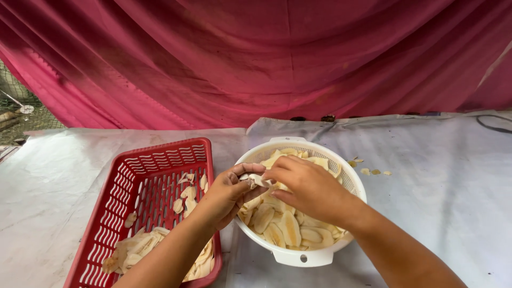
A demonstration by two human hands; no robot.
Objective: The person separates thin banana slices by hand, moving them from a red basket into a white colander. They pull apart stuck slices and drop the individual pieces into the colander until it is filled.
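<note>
Behind the work area hangs a crimson cloth backdrop (256, 58), draped in folds down to the far edge of the tabletop (437, 176), which is covered with a pale grey sheet. Near the front edge, at centre, stands a white round colander (298, 256) filled with pale yellow banana slices (290, 229) cut lengthwise. Just beside it, toward the front-left corner, sits a red rectangular slotted basket (112, 213); it holds a loose layer of separated slices (138, 245), most of them heaped at its near end, with several scattered toward its middle. Both hands meet above the left half of the colander. The left hand (230, 193) has its fingers closed on 1 end of a thin pale slice (258, 180); the right hand (306, 186) has its fingers closed on the other end of the same slice, palm turned down over the contents of the colander. The slice is held clear of the pile, between the 2 hands. A few small slice fragments (370, 170) lie on the sheet to the right of the colander, well apart from the hands. A dark cable (493, 125) runs along the far-right corner.
</note>
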